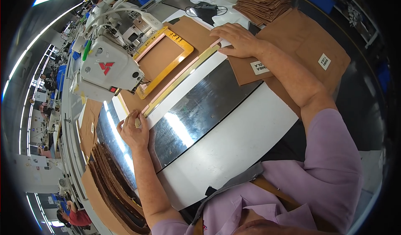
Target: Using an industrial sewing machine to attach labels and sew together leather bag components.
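Note:
A brown sheet panel lies in a flat sewing template, with a pink and yellow strip along its near edge. A yellow rectangular clamp frame presses on the panel under the head of a white sewing machine. At the strip's left end my left hand is closed, its fingertips pinching the template edge; a small pale yellow bit shows between the fingers. My right hand grips the strip's far right end, fingers over the top and thumb on the near side.
A shiny metal plate and a white board lie before me. Brown labelled panels are at right, a brown stack behind them. More brown pieces stand at lower left. A dark cable lies at the back.

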Available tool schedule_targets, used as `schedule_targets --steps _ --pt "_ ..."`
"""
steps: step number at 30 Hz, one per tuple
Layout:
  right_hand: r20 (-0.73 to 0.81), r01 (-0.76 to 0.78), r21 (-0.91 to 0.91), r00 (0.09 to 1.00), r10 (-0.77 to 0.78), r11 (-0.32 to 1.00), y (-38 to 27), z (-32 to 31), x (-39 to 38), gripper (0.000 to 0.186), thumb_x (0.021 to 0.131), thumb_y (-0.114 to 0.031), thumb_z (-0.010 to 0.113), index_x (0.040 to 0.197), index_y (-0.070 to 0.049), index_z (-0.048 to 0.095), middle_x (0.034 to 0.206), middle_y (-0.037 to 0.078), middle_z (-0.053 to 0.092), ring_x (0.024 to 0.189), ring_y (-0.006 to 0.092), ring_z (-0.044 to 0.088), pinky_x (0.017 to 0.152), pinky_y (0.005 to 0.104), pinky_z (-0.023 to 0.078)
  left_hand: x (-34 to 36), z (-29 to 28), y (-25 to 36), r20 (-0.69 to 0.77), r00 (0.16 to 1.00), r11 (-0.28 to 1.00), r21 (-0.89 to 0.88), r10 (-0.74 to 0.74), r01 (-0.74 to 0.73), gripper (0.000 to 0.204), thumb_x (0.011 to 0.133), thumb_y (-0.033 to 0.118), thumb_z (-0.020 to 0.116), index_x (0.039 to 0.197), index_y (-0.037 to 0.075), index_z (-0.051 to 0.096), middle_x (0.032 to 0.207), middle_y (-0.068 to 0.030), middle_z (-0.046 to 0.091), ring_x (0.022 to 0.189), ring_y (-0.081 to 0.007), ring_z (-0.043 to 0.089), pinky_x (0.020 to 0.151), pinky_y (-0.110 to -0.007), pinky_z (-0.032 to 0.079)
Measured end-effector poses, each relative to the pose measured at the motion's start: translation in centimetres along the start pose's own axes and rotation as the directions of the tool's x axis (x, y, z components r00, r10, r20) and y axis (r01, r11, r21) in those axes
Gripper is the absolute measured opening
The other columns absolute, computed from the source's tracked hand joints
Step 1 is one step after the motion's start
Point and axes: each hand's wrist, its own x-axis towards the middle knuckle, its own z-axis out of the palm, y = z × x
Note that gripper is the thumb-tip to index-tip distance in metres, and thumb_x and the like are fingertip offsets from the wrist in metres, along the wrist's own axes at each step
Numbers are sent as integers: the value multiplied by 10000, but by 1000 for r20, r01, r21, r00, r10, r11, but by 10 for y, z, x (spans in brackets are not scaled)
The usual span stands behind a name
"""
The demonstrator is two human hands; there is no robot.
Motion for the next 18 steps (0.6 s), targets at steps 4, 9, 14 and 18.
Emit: schedule_targets --steps 4,9,14,18 --pt "92 51 52 994 -56 997 7 -3 -4 376 919 -335 687 1231 -126 702 1376 58 640 1327 246 532 1149 443 362 2 6 2 17 1000 1000 -20 19 -19 224 912 229 662 1003 68 788 1060 -79 784 1028 -195 725 1053 -408 392" --pt "99 71 86 992 -80 994 4 -1 4 383 919 -355 684 1233 -141 726 1322 58 690 1286 221 583 1139 424 377 -2 3 -5 62 998 999 -33 -30 32 240 911 258 676 1034 89 795 1081 -77 782 1061 -196 717 1072 -411 395" --pt "111 43 48 993 -48 998 -1 -5 8 398 915 -310 682 1250 -97 710 1313 101 688 1263 269 603 1105 432 411 -3 2 -9 22 999 996 -84 -35 37 231 911 253 656 973 76 791 1037 -73 785 991 -191 728 1065 -419 396" --pt "125 30 62 991 -37 998 -3 -19 2 380 915 -256 677 1241 -63 705 1311 130 686 1269 297 604 1096 434 429 1 4 -4 32 998 994 -93 -46 49 208 905 242 668 975 90 792 1045 -73 785 990 -195 729 1050 -423 411"
